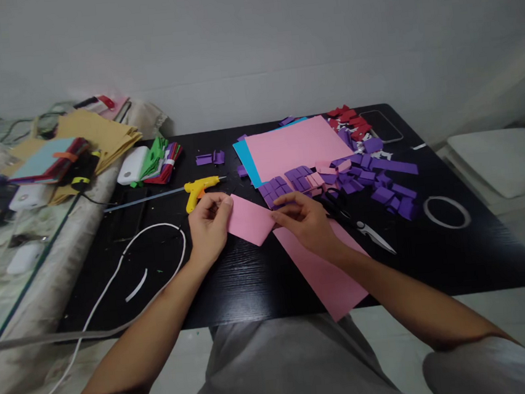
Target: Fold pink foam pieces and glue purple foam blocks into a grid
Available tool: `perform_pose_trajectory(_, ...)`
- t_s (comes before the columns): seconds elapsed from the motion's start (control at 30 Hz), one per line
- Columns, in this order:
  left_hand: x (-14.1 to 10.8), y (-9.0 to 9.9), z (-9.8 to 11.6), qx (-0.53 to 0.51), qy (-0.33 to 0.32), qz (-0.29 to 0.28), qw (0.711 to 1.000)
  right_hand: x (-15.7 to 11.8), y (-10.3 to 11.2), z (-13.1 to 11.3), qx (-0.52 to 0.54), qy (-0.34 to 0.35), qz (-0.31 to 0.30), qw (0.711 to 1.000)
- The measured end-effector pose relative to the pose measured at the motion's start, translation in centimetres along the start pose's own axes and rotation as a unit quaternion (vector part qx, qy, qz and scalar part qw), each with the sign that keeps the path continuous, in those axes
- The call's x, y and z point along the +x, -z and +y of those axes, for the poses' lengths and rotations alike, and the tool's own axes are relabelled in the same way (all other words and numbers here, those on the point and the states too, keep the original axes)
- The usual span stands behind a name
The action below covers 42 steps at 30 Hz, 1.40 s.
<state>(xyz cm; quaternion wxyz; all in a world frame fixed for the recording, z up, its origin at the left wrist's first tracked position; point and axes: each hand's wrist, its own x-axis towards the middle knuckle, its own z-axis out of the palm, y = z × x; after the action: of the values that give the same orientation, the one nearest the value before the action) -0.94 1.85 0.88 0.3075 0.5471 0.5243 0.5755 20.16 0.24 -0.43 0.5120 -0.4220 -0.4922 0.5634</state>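
Observation:
A small pink sheet of paper (248, 219) is held up over the black table between both hands. My left hand (210, 225) pinches its left corner between thumb and fingers. My right hand (305, 220) grips the right corner with its fingertips. Under my right forearm lies a larger pink sheet (323, 271), reaching past the table's front edge. Just beyond my right hand are joined purple and pink folded pieces (289, 183). Black-handled scissors (362, 227) rest to the right of that hand. Close behind my left hand lies a yellow glue gun (197, 191).
Pink and blue sheets (297, 144) lie at the back. Loose purple pieces (392, 191) and red pieces (352, 123) spread at the right, near a clear ring (447, 212). A white cable (124, 254) loops across the left side. Green strips (156, 157) sit at the back left.

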Motion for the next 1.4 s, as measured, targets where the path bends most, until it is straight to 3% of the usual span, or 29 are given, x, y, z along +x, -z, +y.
perform_pose_trajectory(0.13,0.0,0.0,0.0,-0.008,0.008,0.004,1.000,0.0,-0.2,0.1,0.034,-0.073,-0.053,0.995)
perform_pose_trajectory(0.23,0.1,0.1,0.0,-0.014,0.008,0.008,1.000,0.2,-0.1,0.2,0.048,-0.109,-0.051,0.992)
perform_pose_trajectory(0.43,0.1,-0.1,-0.2,-0.016,0.021,0.003,1.000,0.7,0.2,0.6,0.065,-0.104,0.000,0.992)
perform_pose_trajectory(0.7,0.2,0.1,-0.3,-0.012,0.028,0.011,0.999,0.4,-0.3,0.7,0.102,-0.161,-0.043,0.981)
perform_pose_trajectory(0.83,0.4,0.1,-0.5,-0.030,0.036,0.010,0.999,0.8,0.0,0.4,0.103,-0.130,-0.005,0.986)
perform_pose_trajectory(0.97,0.1,0.0,-0.4,-0.073,0.062,-0.070,0.993,1.3,0.6,0.1,0.101,-0.077,0.070,0.989)
perform_pose_trajectory(1.07,-0.1,0.2,-0.3,-0.075,0.077,-0.132,0.985,1.6,1.1,0.1,0.065,-0.051,0.085,0.993)
perform_pose_trajectory(1.23,0.7,1.0,-0.4,-0.081,0.052,-0.195,0.976,1.7,1.6,-0.1,-0.012,-0.040,0.043,0.998)
perform_pose_trajectory(1.4,0.4,0.5,0.0,-0.026,0.062,-0.295,0.953,1.0,1.0,-0.4,-0.082,-0.046,-0.047,0.994)
